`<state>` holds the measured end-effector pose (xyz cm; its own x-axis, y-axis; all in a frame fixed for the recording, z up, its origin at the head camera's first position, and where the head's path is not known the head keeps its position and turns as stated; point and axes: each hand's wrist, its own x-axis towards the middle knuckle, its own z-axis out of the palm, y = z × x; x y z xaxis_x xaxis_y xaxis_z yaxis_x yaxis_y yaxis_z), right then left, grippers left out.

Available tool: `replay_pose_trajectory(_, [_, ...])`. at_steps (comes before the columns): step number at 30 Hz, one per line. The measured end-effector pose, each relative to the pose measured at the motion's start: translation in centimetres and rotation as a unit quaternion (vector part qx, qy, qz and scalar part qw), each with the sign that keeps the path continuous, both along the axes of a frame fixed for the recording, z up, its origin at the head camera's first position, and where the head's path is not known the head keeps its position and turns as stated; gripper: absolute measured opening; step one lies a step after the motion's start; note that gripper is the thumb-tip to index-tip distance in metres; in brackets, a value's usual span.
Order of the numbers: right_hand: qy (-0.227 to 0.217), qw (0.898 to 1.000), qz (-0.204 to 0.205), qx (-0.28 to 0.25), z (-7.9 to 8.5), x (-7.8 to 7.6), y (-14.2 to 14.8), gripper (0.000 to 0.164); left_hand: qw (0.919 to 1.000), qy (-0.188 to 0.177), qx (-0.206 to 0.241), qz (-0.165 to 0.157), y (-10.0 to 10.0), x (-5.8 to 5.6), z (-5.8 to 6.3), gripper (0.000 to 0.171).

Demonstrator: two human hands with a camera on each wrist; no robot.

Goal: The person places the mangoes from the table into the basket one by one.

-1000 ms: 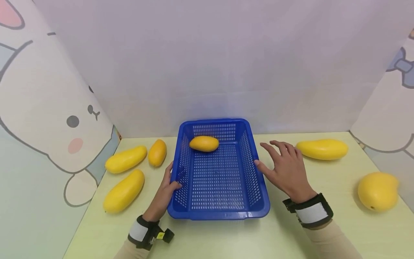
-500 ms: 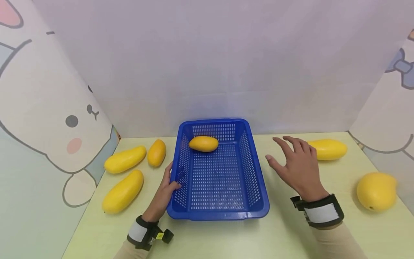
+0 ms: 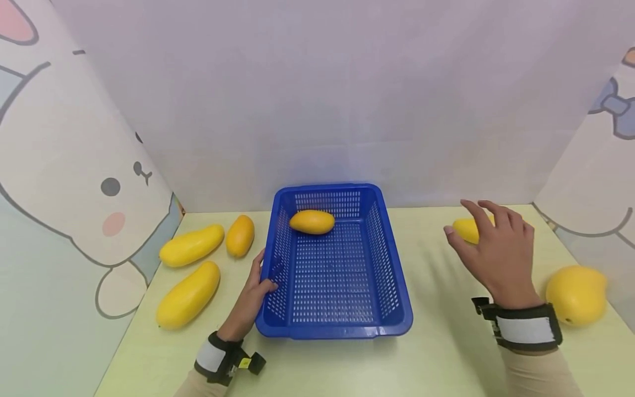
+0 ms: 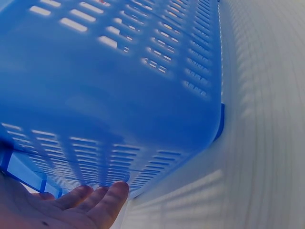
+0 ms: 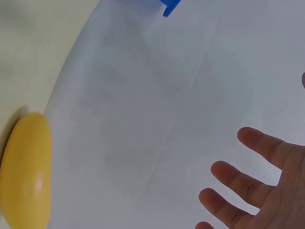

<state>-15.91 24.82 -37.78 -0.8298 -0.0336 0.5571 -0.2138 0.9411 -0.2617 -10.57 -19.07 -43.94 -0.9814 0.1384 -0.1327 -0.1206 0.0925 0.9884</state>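
Note:
A blue plastic basket [image 3: 333, 330] with slotted walls stands mid-table, a small orange-yellow mango [image 3: 312, 221] lying inside near its back left corner. My left hand [image 3: 246, 306] grips the basket's left side, thumb over the rim; the left wrist view has its fingertips [image 4: 114, 193] against the outer wall. To the right, my right hand [image 3: 503, 259] hovers with spread, slightly bent fingers and holds nothing. It partly covers a long yellow fruit [image 3: 464, 229] in the head view. That fruit [image 5: 26, 171] shows apart from the fingers in the right wrist view.
Left of the basket lie two long yellow fruits [image 3: 192, 245] and another small mango [image 3: 240, 236]. A bulky rounded yellow fruit [image 3: 576, 295] sits near the right table edge. A pale wall [image 3: 347, 110] rises directly behind the table [image 3: 347, 369].
My right hand has moved right, from beside the basket's right rim to over the long yellow fruit. The left hand and the basket have stayed put.

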Motion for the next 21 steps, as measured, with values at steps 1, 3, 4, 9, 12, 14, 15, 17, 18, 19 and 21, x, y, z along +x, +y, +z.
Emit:
replay_pose_trajectory(1, [0.002,1.000,-0.004,-0.002,0.1,0.0,0.4,0.059,1.0000,0.000,0.001,-0.001,0.0,0.0,0.0,0.069])
replay_pose_trajectory(3, [0.005,1.000,-0.016,-0.003,0.2,0.1,1.2,0.061,1.0000,-0.001,0.003,-0.001,0.0,0.1,0.0,0.069])
replay_pose_trajectory(4, [0.003,1.000,-0.025,-0.004,0.2,0.2,1.6,0.062,1.0000,-0.001,0.004,-0.002,0.0,0.1,0.0,0.069])
replay_pose_trajectory(9, [-0.021,0.997,-0.075,-0.009,0.6,0.4,3.8,0.066,1.0000,0.002,0.005,-0.003,0.0,0.0,0.1,0.069])
replay_pose_trajectory(12, [-0.041,0.994,-0.105,-0.012,0.8,0.5,5.2,0.070,1.0000,0.003,0.005,-0.002,0.0,0.0,0.0,0.069])
replay_pose_trajectory(14, [-0.049,0.991,-0.124,-0.014,0.7,0.5,6.1,0.073,1.0000,0.002,0.004,-0.001,0.0,0.0,0.0,0.069])
replay_pose_trajectory(15, [-0.055,0.990,-0.132,-0.015,0.6,0.5,6.6,0.074,1.0000,0.002,0.003,0.000,0.0,0.0,0.0,0.069])
replay_pose_trajectory(17, [-0.076,0.985,-0.153,-0.016,0.5,0.6,7.5,0.077,1.0000,0.002,0.002,0.001,0.0,0.0,0.0,0.069])
replay_pose_trajectory(18, [-0.086,0.983,-0.163,-0.019,0.4,0.7,8.0,0.078,1.0000,0.001,0.001,0.001,0.0,0.0,0.0,0.069])
replay_pose_trajectory(19, [-0.099,0.979,-0.175,-0.020,0.2,0.7,8.5,0.080,1.0000,0.001,0.002,0.001,0.0,0.0,0.0,0.069])
replay_pose_trajectory(21, [-0.132,0.971,-0.199,-0.015,0.0,0.9,9.4,0.084,1.0000,0.003,0.005,-0.001,0.0,-0.1,0.0,0.068])
